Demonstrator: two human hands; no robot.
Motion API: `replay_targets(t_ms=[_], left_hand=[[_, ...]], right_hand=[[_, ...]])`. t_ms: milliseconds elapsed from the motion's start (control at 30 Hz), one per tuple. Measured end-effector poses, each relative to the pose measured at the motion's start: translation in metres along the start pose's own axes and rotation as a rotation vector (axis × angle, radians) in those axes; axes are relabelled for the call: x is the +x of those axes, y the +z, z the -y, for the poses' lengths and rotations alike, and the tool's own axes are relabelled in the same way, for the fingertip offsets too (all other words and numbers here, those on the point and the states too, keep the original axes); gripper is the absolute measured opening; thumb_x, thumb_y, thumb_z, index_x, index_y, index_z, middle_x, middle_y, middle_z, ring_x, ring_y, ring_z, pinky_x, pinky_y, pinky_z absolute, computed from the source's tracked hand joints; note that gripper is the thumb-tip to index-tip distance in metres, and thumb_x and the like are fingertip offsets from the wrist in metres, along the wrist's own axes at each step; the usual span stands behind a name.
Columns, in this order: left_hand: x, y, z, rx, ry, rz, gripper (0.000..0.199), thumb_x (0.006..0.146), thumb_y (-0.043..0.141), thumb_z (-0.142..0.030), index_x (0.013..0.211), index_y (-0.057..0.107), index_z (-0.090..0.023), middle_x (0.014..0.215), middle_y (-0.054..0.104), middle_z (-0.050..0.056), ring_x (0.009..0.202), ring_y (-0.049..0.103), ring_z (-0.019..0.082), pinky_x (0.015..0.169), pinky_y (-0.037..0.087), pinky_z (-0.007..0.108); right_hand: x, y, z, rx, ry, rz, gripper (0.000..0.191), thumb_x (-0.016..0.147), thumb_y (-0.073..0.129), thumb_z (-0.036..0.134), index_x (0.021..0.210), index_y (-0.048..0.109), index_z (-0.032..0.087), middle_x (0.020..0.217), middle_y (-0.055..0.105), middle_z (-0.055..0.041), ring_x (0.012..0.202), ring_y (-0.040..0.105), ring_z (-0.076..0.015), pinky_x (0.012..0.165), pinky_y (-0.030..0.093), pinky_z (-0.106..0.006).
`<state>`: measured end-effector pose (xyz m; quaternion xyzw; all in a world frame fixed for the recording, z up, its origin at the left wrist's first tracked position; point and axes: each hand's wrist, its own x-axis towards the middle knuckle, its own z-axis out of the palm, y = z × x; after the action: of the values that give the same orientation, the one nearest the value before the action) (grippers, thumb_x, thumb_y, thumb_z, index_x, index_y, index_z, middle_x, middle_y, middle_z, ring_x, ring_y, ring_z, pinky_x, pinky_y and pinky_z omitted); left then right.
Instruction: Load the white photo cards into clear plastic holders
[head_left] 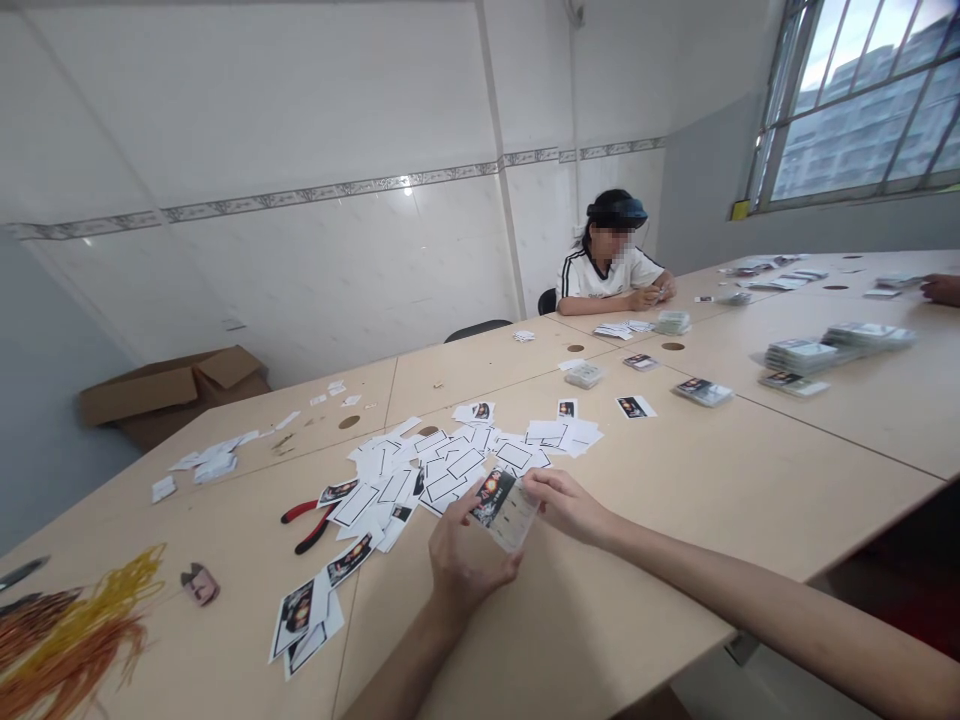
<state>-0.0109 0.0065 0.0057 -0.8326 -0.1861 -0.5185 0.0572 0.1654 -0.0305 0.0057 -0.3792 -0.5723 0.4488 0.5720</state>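
Above the near table edge I hold a clear flat plastic box (512,530) with small compartments. A dark printed card with an orange glow (495,497) covers its upper part; whether it lies inside or on top I cannot tell. My left hand (463,565) grips the box from the left and below, thumb along the lower edge. With fingers closed, my right hand (566,503) pinches its upper right side. Just beyond is a loose heap of white cards with black outlines (450,462), several with dark pictures. More picture cards (306,622) lie to the left.
Red-handled pliers (315,522), a small pink object (199,584) and yellow and copper-coloured strands (97,630) lie left. Stacked clear boxes (802,355) stand right. A person (611,265) sits across the table; another person's hand (941,289) shows far right. A cardboard box (176,395) is behind.
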Motion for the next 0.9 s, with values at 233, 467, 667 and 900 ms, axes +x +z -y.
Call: replay_targets(t_ms=[233,467,667,900], left_hand=[[0.002,0.000,0.000,0.038,-0.081,0.031,0.055,0.057,0.064,-0.033,0.104,0.041,-0.016,0.093,0.059,0.010,0.073,0.058,0.018,0.053,0.047,0.028],[0.001,0.001,0.001,0.046,-0.149,0.039,0.050,0.057,0.064,-0.036,0.099,0.045,-0.017,0.087,0.061,0.007,0.071,0.058,0.019,0.051,0.047,0.028],[-0.002,0.003,0.005,0.026,-0.127,0.115,0.048,0.062,0.062,-0.032,0.104,0.044,-0.017,0.096,0.059,0.010,0.079,0.058,0.021,0.054,0.048,0.030],[-0.003,0.006,0.005,0.019,-0.060,0.141,0.047,0.065,0.061,-0.029,0.107,0.043,-0.018,0.109,0.054,0.013,0.094,0.055,0.025,0.060,0.051,0.033]], right_hand=[[-0.001,-0.001,-0.004,-0.052,-0.042,-0.012,0.032,0.077,0.046,0.047,0.067,0.051,0.017,0.061,0.043,0.0014,0.058,0.040,-0.0104,0.056,0.032,-0.023],[0.001,-0.001,-0.010,-0.038,0.022,-0.008,0.037,0.076,0.043,0.052,0.069,0.051,0.017,0.060,0.047,0.0008,0.055,0.043,-0.0103,0.054,0.034,-0.023],[0.002,-0.002,-0.014,-0.053,0.061,0.008,0.041,0.076,0.041,0.055,0.065,0.050,0.017,0.056,0.048,0.0017,0.052,0.044,-0.0098,0.051,0.033,-0.022],[0.003,-0.002,-0.016,0.073,0.112,0.023,0.038,0.075,0.045,0.053,0.066,0.050,0.017,0.057,0.048,0.0023,0.052,0.043,-0.0089,0.052,0.033,-0.021]])
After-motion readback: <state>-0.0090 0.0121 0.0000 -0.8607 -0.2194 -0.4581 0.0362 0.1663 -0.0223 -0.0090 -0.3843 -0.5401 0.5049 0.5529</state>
